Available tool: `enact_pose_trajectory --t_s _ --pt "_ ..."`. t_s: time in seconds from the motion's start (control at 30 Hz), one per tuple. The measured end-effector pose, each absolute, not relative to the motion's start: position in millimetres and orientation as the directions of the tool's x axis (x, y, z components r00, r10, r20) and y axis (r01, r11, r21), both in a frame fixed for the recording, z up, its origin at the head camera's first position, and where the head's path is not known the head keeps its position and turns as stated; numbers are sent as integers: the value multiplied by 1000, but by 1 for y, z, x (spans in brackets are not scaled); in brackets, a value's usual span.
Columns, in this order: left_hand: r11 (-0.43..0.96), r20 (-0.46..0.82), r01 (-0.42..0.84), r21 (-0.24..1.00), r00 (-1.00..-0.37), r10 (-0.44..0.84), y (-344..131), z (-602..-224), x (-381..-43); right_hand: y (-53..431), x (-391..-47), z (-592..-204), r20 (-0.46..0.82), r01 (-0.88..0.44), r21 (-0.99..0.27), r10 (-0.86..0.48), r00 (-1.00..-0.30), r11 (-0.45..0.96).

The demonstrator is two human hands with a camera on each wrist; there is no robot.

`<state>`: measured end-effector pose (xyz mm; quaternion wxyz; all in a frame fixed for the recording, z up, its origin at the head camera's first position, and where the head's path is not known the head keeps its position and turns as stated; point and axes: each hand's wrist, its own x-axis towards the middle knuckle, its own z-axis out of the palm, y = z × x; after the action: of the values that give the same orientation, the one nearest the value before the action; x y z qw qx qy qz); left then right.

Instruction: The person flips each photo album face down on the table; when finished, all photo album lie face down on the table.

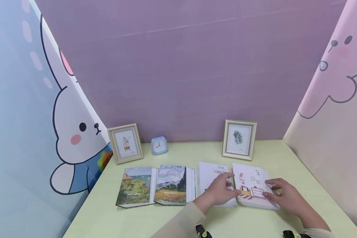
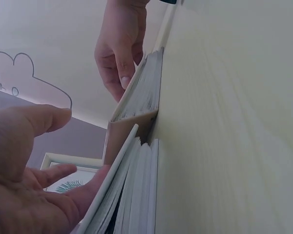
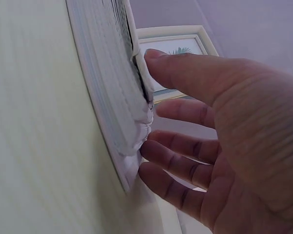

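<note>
A pale photo album with a pink and yellow room drawing lies flat at the row's right end. My right hand is at its right side, the thumb over the cover edge and the fingers along the page side. Beside it lies a white album with dark lettering, partly covered by my left hand. The left thumb and fingers are spread, reaching toward the left edge of the pale album. In the left wrist view, some left fingers rest against the white album's cover.
Two albums with painted landscape covers, one coastal and one with a wheat field, lie to the left. Behind stand a potted-plant frame, a blue clock and a leaf frame. Printed side walls flank the table.
</note>
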<state>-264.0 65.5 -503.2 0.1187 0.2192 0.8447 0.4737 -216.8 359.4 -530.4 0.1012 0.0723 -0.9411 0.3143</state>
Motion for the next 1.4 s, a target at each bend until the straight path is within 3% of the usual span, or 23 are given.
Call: enact_pose_trajectory --t_s 0.17,0.67,1.4 --pt "482 -48 225 847 -870 490 70 -501 -264 360 -218 -532 223 -185 -564 -67 -973 805" --pt "382 -105 131 915 -837 537 79 -503 -260 358 -219 -536 236 -188 -566 -61 -970 803" --pt "172 -20 97 980 -817 576 76 -508 -262 353 -219 -538 229 -175 -620 -37 -973 765"
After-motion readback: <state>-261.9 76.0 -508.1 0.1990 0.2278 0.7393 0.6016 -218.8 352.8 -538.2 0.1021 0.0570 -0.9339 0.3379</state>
